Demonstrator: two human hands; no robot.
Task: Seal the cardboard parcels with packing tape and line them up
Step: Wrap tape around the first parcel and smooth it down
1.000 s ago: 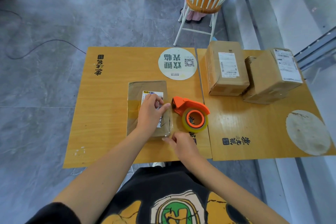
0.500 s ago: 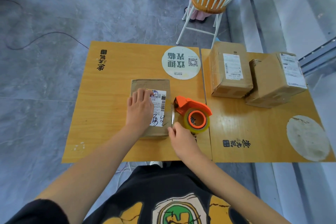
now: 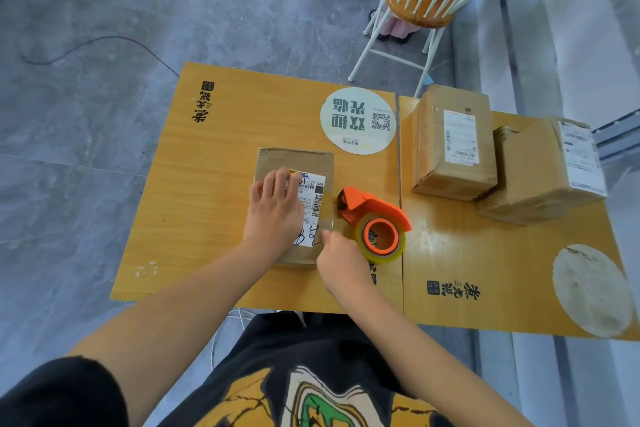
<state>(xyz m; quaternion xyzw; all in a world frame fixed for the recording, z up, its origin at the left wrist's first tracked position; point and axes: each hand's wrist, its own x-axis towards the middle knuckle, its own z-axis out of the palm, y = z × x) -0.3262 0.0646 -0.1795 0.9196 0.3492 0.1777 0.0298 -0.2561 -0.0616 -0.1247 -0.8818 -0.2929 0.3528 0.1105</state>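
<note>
A flat cardboard parcel [image 3: 294,161] with a white label lies on the left wooden table [image 3: 194,204]. My left hand [image 3: 273,215] rests flat on its top, fingers straight and pointing away from me. Just right of it stands an orange tape dispenser [image 3: 372,210] holding a roll of clear tape. A strip of clear tape [image 3: 331,215] runs along the parcel's right edge. My right hand [image 3: 341,263] is at the parcel's near right corner, fingers curled, pinching the near end of that strip. Two bigger labelled parcels [image 3: 453,146] [image 3: 543,170] touch each other on the right table.
A second table [image 3: 502,270] abuts the first, with a seam between them. A round white sticker [image 3: 358,120] lies beyond the parcel, and a worn round patch [image 3: 588,288] is at the near right. A white chair [image 3: 422,0] stands behind the tables. A cable [image 3: 104,45] lies on the floor.
My left hand slid from the parcel's right side to its middle and lies flatter. My right hand moved up from the table's near edge to the parcel's right corner beside the dispenser.
</note>
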